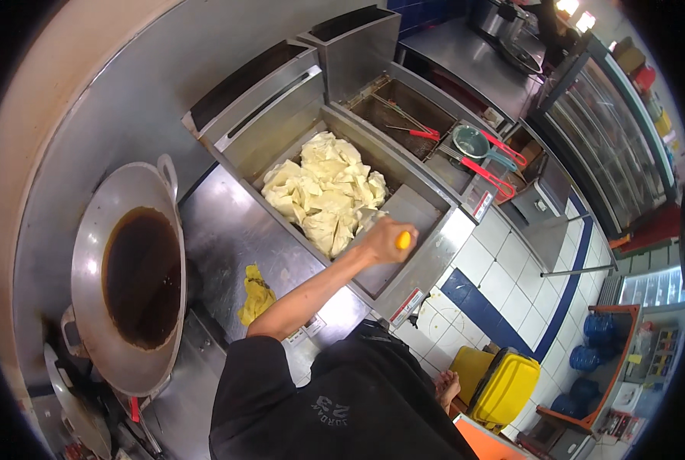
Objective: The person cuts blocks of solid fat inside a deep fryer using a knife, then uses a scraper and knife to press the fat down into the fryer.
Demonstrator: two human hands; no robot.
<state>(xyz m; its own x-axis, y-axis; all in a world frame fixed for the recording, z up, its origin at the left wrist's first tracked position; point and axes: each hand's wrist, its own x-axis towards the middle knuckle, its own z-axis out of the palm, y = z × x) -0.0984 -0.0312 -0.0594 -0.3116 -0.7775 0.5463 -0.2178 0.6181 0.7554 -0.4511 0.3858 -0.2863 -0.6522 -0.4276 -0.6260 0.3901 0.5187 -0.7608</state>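
Note:
My left hand (385,243) reaches over a steel basin (454,230), its fingers closed round a tool with a yellow handle (404,240). The handle's end points up out of the fist; the tool's working end is mostly hidden, so its kind does not show. Just beyond the knuckles lies a heap of pale yellow, folded pieces that look like dough (329,188). They fill the basin's far-left part, while its metal floor shows near my wrist. Low at my right side hangs my right hand (447,389), small in view, fingers loosely bent and seemingly holding nothing.
A large wok (89,253) with dark liquid stands at left. A yellow cloth (256,295) lies on the steel counter (227,222). Behind the basin are a second vat (365,115), red-handled tongs (427,133) and strainers (470,142). A yellow bin (507,387) stands at right.

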